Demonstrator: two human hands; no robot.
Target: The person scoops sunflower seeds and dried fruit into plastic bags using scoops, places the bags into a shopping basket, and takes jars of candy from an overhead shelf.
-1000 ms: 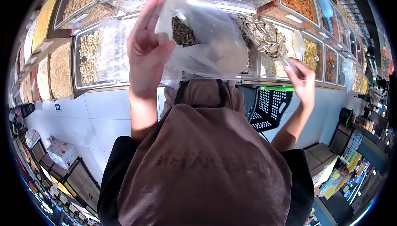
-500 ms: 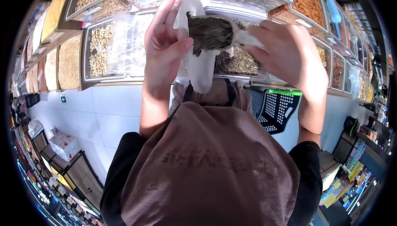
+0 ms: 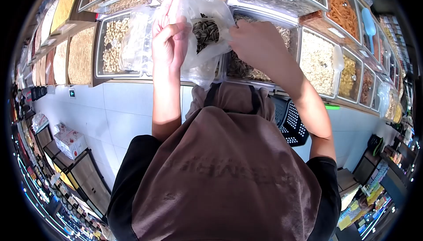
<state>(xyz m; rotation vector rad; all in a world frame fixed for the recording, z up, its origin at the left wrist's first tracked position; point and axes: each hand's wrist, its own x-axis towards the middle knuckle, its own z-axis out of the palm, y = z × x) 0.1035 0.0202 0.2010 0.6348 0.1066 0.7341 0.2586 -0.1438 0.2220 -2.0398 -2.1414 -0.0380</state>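
A clear plastic bag (image 3: 224,16) hangs open over the bins, with dark striped seeds (image 3: 205,36) visible in its mouth. My left hand (image 3: 169,36) holds the bag's left side between the thumb and the upright fingers. At the bag's right edge, my right hand (image 3: 255,42) has its fingers closed, knuckles up; what they grip is hidden, and the scoop cannot be made out. Beneath this hand lies a bin of striped seeds (image 3: 249,71).
Peanuts (image 3: 115,42) and folded plastic bags (image 3: 134,42) are at the left. At the right are a bin of pale flakes (image 3: 316,64), a white scoop (image 3: 338,60) and a blue scoop (image 3: 369,25). A black basket (image 3: 293,126) stands below.
My right hand has moved left to the bag's edge, and the scoop of seeds seen at the bag's mouth no longer shows clearly. The bag has spread wider.
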